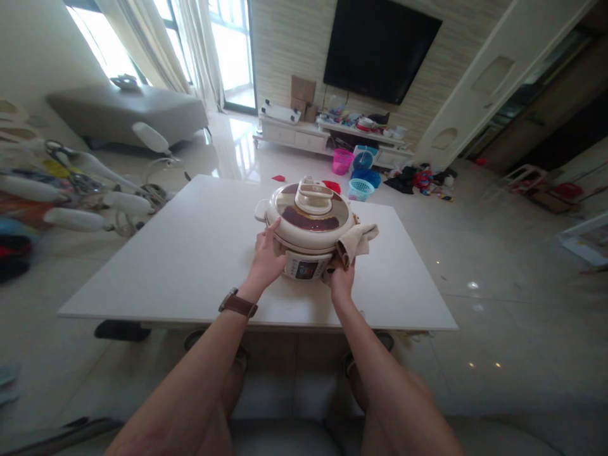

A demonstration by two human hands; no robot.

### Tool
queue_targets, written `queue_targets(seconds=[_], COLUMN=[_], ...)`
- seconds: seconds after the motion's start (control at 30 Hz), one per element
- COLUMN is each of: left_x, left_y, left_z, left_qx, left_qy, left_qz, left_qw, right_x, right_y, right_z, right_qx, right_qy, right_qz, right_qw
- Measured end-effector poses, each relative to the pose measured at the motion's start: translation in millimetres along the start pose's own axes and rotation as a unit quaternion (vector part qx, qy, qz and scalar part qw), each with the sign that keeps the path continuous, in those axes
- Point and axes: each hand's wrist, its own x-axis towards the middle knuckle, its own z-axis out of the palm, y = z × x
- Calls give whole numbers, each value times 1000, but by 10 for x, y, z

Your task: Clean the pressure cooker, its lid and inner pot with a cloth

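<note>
A cream electric pressure cooker (308, 237) with a shiny round lid and a lid handle (313, 197) stands upright on the white table. Its small front display panel (306, 268) faces me. My left hand (266, 258) grips the cooker's left side, index finger up along the lid's edge and thumb by the panel. At the right front, my right hand (341, 273) is closed on a beige cloth (357, 242) against the cooker's body. Part of the cloth sticks out to the right above that hand. The right fingertips are mostly hidden.
The white table (190, 272) extends to both sides of the cooker. Beyond it, a pink basket (342, 161) and a light blue basket (361, 189) stand on the floor. A white frame with padded arms (128, 202) stands near the table's left edge.
</note>
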Motion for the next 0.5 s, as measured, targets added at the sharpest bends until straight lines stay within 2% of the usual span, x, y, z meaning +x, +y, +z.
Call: queue_targets(seconds=[0.1, 0.17, 0.23, 0.3, 0.4, 0.47, 0.5], left_x=[1, 3, 5, 7, 10, 12, 14], left_y=[-3, -2, 1, 3, -6, -19, -25], left_z=[-5, -7, -9, -13, -18, -20, -20], left_qx=[3, 3, 2, 0, -4, -2, -1], left_qy=[-2, 1, 0, -4, -6, -3, -2], left_qz=[-1, -5, -7, -4, 3, 2, 3], left_qw=[1000, 1000, 1000, 1000, 1000, 1000, 1000], right_x=[-382, -427, -248, 63, 472, 619, 668], right_y=[114, 163, 185, 203, 264, 310, 321], right_z=[43, 43, 29, 4, -57, -106, -133], right_qx=[7, 12, 10, 16, 44, 93, 118], right_qy=[-3, -5, 14, 25, 16, 23, 29], right_qz=[0, -2, -3, 19, 169, 221, 226], right_qw=[1000, 1000, 1000, 999, 985, 970, 967])
